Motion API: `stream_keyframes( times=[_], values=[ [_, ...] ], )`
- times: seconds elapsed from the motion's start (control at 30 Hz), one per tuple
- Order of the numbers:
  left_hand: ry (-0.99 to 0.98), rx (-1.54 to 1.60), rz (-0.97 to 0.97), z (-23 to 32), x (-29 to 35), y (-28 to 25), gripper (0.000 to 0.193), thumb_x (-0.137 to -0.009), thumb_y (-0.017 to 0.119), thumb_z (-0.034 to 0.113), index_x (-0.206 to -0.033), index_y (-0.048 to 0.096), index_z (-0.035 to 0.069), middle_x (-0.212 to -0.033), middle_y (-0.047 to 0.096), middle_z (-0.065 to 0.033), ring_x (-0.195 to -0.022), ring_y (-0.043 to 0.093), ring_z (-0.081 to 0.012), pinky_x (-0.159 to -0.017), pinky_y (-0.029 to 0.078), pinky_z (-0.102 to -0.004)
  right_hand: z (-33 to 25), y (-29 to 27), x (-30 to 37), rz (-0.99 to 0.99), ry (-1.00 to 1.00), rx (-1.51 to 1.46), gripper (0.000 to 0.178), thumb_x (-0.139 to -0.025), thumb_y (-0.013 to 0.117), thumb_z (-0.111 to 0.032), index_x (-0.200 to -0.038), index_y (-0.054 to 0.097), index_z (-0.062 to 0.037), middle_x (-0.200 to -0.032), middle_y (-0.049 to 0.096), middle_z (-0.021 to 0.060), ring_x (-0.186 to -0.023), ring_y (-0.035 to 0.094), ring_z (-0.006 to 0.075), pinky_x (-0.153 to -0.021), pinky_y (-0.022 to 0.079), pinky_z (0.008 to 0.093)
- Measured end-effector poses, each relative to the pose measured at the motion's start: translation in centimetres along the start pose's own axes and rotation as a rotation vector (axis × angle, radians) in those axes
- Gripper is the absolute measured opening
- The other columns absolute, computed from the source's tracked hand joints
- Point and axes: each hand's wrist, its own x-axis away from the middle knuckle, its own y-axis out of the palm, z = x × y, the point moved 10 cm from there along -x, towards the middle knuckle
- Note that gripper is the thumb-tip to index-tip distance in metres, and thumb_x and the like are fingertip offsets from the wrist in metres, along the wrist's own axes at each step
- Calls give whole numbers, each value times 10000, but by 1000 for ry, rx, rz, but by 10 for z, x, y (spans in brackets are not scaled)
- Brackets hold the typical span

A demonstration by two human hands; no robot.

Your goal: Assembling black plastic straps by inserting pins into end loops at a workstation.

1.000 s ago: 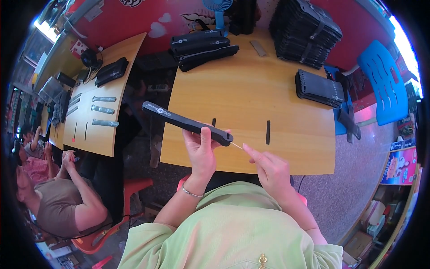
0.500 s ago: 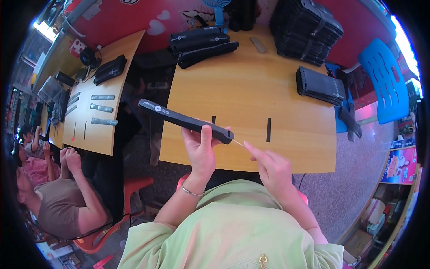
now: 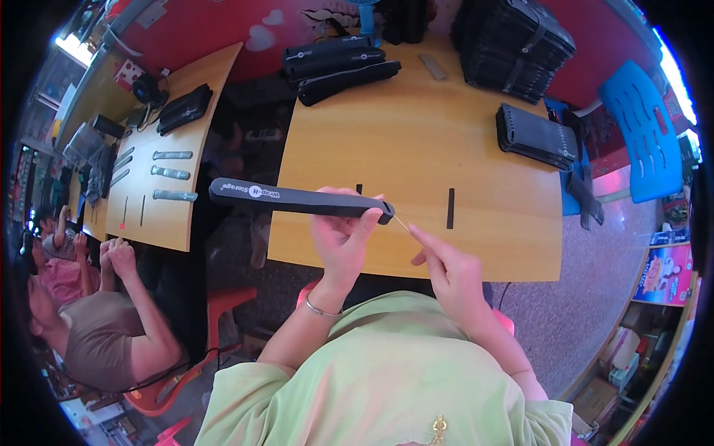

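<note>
My left hand (image 3: 343, 244) is closed around a long black strap (image 3: 297, 201) near its right end, thumb on the near edge. The strap is held above the near edge of the wooden table, almost level, with white printing on its left part. A slot shows at its rounded right end. My right hand (image 3: 452, 269) pinches a thin pale stick (image 3: 401, 221) between thumb and forefinger. The stick's far tip meets the strap's slotted end; whether it goes inside cannot be made out.
On the table (image 3: 506, 245) lie two short black strips (image 3: 451, 208). Stacked black straps (image 3: 338, 70) lie at the back left, with a tall black stack (image 3: 513, 48) and a smaller bundle (image 3: 537, 135) at the right. A co-worker (image 3: 111, 334) sits left; a blue chair (image 3: 641, 134) stands right.
The strap has turned from a slant to nearly level, its left end moving down and a little left. My right hand has shifted slightly right, still pinching the stick.
</note>
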Motion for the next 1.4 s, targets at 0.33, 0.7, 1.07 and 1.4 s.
stream_keyframes(
  times=[0.33,0.7,1.07,1.4],
  values=[
    [131,-149,-1,10,6,1,417,-813,632,-73,-1109,358,34,-992,547,-118,-986,605,-248,-943,462,-418,22,13,-3,-51,186,-356,338,-906,466,-16,-1215,577,-98,-730,653,29,-511,407,38,-487,347,199],
    [11,-117,68,1,7,-5,376,-830,648,-14,-1070,362,29,-974,588,-115,-982,615,-248,-897,486,-368,17,8,-7,-19,69,-181,364,-912,466,-6,-1254,537,-105,-772,623,44,-579,519,90,-522,386,226],
    [-59,-37,0,-3,3,-1,355,-841,630,-20,-1045,343,26,-981,594,-147,-1017,612,-250,-864,501,-317,42,39,0,-180,431,-772,338,-914,470,-13,-1230,554,-99,-764,647,36,-488,384,30,-456,302,187],
    [-209,-29,-34,-10,-2,1,394,-823,645,-36,-1064,340,31,-981,573,-135,-1029,608,-259,-899,484,-315,33,22,-5,-106,273,-439,314,-938,461,-57,-1241,534,-96,-796,645,27,-519,406,31,-495,328,194]
  ],
)
